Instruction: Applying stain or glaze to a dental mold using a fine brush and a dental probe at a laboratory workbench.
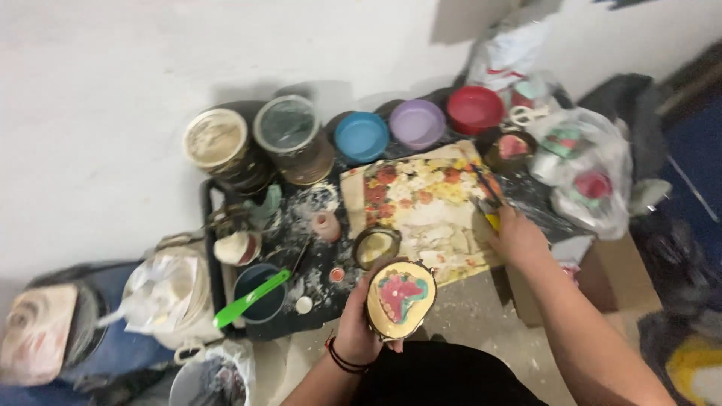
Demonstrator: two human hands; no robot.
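Blue bowl [362,136], purple bowl [417,122] and red bowl [475,109] stand together.

A plain white wall [113,68] fills the upper half, evenly lit with soft shadows. Below lies a pale floor [466,308] (dusted with white flecks), and a dark blue surface [696,135] sits at right.

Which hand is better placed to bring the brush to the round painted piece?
Probably the right hand: it already holds the brush, while the left hand grips the round painted piece.

Bare forearms, red-and-black cord bracelets [342,359] on left wrist
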